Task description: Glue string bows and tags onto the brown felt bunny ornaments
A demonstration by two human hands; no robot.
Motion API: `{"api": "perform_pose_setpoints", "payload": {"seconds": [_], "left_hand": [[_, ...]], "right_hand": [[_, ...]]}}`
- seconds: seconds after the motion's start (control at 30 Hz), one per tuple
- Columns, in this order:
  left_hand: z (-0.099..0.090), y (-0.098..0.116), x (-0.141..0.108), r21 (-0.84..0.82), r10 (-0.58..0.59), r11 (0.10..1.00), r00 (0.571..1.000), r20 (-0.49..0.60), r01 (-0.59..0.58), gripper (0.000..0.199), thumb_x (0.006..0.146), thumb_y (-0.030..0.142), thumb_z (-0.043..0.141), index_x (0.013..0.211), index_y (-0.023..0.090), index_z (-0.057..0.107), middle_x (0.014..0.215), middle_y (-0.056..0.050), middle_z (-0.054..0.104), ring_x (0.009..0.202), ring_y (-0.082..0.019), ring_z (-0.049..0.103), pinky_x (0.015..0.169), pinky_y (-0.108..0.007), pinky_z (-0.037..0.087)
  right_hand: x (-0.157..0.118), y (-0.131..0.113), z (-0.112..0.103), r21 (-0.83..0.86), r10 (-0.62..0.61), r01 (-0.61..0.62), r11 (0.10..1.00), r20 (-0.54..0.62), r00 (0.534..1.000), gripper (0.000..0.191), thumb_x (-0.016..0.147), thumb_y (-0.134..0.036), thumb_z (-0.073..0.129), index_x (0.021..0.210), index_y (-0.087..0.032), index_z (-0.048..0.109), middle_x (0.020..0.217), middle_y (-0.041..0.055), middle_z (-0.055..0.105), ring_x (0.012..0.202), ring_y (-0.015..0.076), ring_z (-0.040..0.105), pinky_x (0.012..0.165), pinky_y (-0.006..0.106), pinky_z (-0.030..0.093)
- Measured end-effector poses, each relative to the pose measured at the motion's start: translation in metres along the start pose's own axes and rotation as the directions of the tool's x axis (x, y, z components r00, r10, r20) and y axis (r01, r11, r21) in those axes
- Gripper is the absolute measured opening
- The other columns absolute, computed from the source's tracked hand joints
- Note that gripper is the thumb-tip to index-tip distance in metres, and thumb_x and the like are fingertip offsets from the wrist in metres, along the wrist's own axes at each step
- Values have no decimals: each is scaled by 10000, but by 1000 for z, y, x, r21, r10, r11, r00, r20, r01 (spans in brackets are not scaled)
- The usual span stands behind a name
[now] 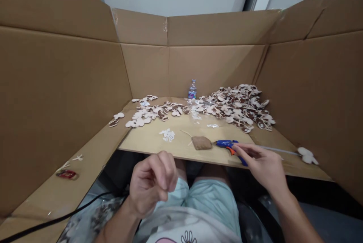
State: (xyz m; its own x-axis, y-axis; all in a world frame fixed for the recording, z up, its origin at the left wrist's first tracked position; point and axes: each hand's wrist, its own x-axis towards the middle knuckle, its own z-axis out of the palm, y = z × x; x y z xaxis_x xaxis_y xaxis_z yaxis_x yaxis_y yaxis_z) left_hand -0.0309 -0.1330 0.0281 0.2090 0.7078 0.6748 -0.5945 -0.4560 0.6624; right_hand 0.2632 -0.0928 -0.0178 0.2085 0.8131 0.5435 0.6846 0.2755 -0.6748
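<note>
A blue hot glue gun [227, 143] with an orange trigger lies over the board, its nozzle at the edge of a brown cloth pad [202, 143]. My right hand [262, 163] is closed at the rear of the gun, thumb and fingers on its body. A long pale glue stick [279, 150] sticks out behind it to the right. Above my lap, my left hand [154, 182] is raised with its fingers curled in a pinch; anything between the fingertips is too small to make out. Small white cut-out pieces [168, 135] lie left of the pad.
A heap of brown and cream felt shapes [238, 105] fills the back right, with more shapes [147, 114] at back left. Behind stands a plastic bottle [192, 90]. Cardboard walls [215, 69] enclose the board. A red tool [67, 174] and black cable [65, 215] lie left.
</note>
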Motion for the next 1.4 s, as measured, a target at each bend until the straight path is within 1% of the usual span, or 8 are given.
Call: {"api": "perform_pose_setpoints", "payload": {"seconds": [0.1,0.3,0.43,0.6,0.83,1.03,1.2,1.4], "left_hand": [[7,4,-1,-45,30,999,999,12,-29,386,743,348,772,594,201,447,529,45,377,462,-75,379,409,-169,367],[16,8,4,-180,-27,983,999,20,30,552,755,391,746,483,192,308,423,65,297,360,-55,319,318,-161,315],[13,8,1,-153,-4,988,1000,26,8,507,728,396,773,533,214,341,410,69,344,377,-71,355,333,-158,348],[11,10,-4,-97,-44,994,999,19,45,426,739,294,770,588,221,378,493,49,402,431,-81,391,363,-163,364],[12,13,-1,-95,-27,995,993,115,38,450,779,239,730,563,204,337,524,39,369,505,-90,408,439,-180,357],[18,12,0,-84,88,993,990,106,-79,414,783,225,727,657,203,334,547,67,359,504,-64,353,494,-158,364],[13,8,2,-59,112,993,970,214,-102,308,839,199,621,696,207,348,587,48,369,534,-73,375,494,-169,353],[5,-2,0,-115,67,992,984,168,-48,215,863,185,559,700,202,419,629,24,341,594,-108,386,536,-207,354]], "right_hand": [[0,-2,-1,-5,4,-4,1000,-13,1000,358,760,-531,634,787,-200,766,709,59,765,595,229,714,557,284,563],[0,-4,-3,-17,5,-5,1000,-27,1000,369,747,-545,628,781,-202,760,707,54,766,597,228,722,548,273,569],[0,-4,-3,-39,-6,4,999,-34,999,364,753,-547,626,772,-208,754,704,51,766,599,230,723,543,275,567],[0,-3,-2,-45,-7,5,999,-33,999,354,764,-535,622,782,-205,749,721,53,769,606,231,724,553,279,566],[0,-7,-3,-52,11,-13,999,-37,999,363,758,-539,612,756,-198,737,679,56,761,596,230,724,548,265,561],[1,-10,-3,-42,36,-37,998,-33,999,350,754,-512,612,763,-186,738,665,52,757,598,230,726,562,264,565],[1,-7,-3,-60,44,-48,997,-55,998,370,756,-526,610,772,-183,748,698,64,764,633,243,731,580,281,569],[2,-5,-2,-34,52,-54,998,-61,997,390,759,-537,603,783,-176,749,711,74,766,639,246,733,586,292,577]]}}
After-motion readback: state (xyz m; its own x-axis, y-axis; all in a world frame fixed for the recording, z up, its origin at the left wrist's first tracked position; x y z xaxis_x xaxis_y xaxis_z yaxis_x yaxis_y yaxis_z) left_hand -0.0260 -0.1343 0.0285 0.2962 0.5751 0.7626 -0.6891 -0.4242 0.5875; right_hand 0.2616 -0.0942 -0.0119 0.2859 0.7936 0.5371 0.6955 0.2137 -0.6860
